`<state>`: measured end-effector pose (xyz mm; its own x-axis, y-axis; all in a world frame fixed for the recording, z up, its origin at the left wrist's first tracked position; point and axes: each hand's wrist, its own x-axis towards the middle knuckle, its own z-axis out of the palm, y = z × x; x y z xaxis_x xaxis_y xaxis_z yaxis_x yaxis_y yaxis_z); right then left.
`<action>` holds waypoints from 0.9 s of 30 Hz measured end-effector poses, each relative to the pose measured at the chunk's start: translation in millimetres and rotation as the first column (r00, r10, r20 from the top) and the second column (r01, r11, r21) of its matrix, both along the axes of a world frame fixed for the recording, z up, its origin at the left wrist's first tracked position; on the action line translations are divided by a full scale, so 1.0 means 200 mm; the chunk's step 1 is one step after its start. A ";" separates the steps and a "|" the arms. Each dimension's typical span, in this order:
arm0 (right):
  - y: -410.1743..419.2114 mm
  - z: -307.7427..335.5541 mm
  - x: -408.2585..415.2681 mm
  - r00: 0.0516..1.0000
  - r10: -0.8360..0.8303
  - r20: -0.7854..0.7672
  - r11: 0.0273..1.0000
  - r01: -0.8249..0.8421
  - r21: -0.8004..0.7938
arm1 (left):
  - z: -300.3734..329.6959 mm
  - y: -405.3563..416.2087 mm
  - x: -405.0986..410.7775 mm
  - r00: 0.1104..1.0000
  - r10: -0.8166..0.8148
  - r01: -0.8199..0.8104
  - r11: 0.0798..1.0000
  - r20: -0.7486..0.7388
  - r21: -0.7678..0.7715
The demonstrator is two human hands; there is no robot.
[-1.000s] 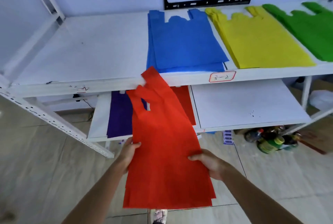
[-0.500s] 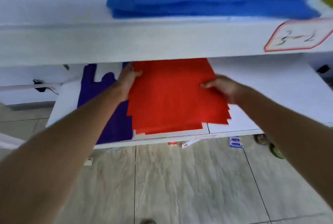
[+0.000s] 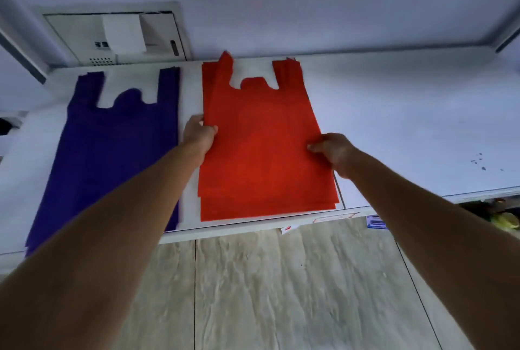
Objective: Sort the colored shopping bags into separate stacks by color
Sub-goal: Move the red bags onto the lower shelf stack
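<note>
Red bag (image 3: 261,136) down flat on the red stack (image 3: 267,209), lower shelf (image 3: 394,124), handles toward the wall. My left hand (image 3: 201,136) grips its left edge, thumb over the top, fingers tucked under the fabric. My right hand (image 3: 330,151) pinches the right edge the same way, fingers curled on it. Neither has let go.

Stack edges at the near end sit stepped, not flush; squaring up probably still needed.

Purple stack (image 3: 112,147) just beside, to the left, a strip of bare shelf between the two colours. No mixing that I can see.

Progress, as judged from here: two colours separated on this shelf, this red one as good as placed. Any other colours or an unsorted pile lie outside my view, so I cannot tell how many bags remain.
</note>
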<state>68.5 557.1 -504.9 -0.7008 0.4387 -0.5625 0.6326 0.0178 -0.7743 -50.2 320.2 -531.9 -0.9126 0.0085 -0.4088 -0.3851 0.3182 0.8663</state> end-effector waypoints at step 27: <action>-0.32 1.32 0.91 0.747 0.507 0.431 0.269 -0.612 0.744 | 1.48 -0.19 1.12 0.618 -0.786 0.473 0.365 0.007 -0.802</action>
<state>250.7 494.0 -240.0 -0.9385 0.2237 -0.2630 0.2595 0.9595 -0.1099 173.6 281.6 -236.5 -0.8169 0.5164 -0.2569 0.4565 0.8511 0.2593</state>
